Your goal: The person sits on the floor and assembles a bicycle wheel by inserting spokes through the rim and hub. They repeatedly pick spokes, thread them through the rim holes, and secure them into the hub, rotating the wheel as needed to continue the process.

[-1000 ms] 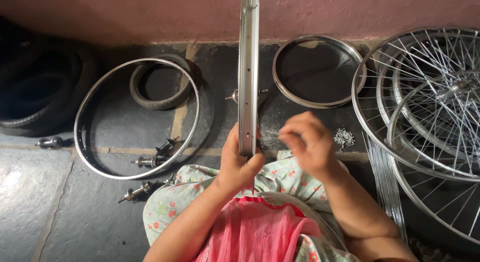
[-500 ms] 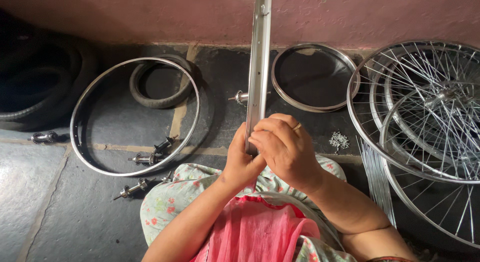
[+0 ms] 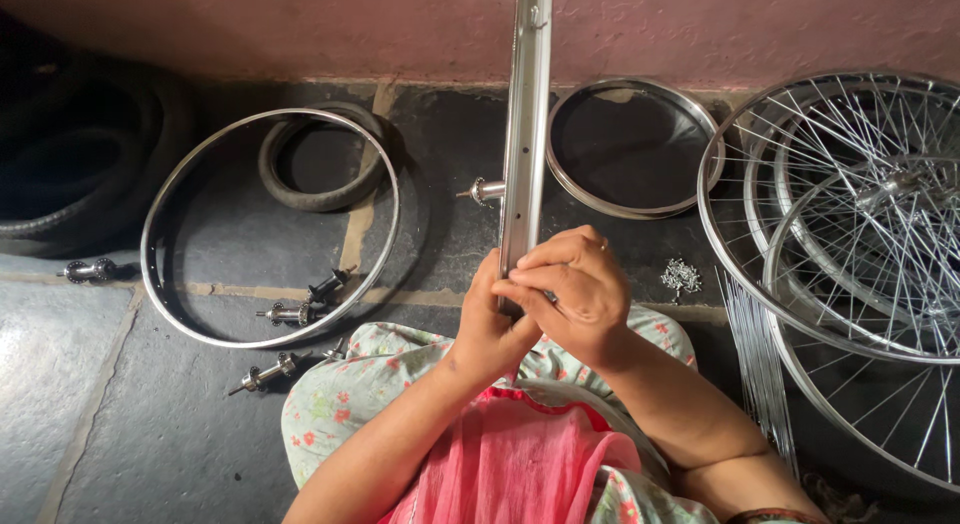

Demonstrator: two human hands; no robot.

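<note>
Here the bare silver metal wheel rim (image 3: 526, 124) stands edge-on before the person, its lower end clasped by the left hand (image 3: 487, 329) while the right hand (image 3: 572, 289) pinches at its inner channel. No spokes show on it; loose silver spokes (image 3: 752, 354) and finished spoked wheels (image 3: 850, 234) lie alongside on the floor.

A single camera sits on the person's head and looks almost straight down, so the lap lies at the bottom edge and the floor (image 3: 120, 384) runs up to a pink wall (image 3: 300, 29) along the top. It is close: the left hand (image 3: 490, 324) and right hand (image 3: 575, 289) fill the centre, on an upright wheel rim (image 3: 525, 124) seen edge-on that runs out of the top edge. The view reaches a bare rim (image 3: 270, 224) lying to the left and spoked wheels (image 3: 850, 214) cut off at the right. There is no second view to overlap with.
</note>
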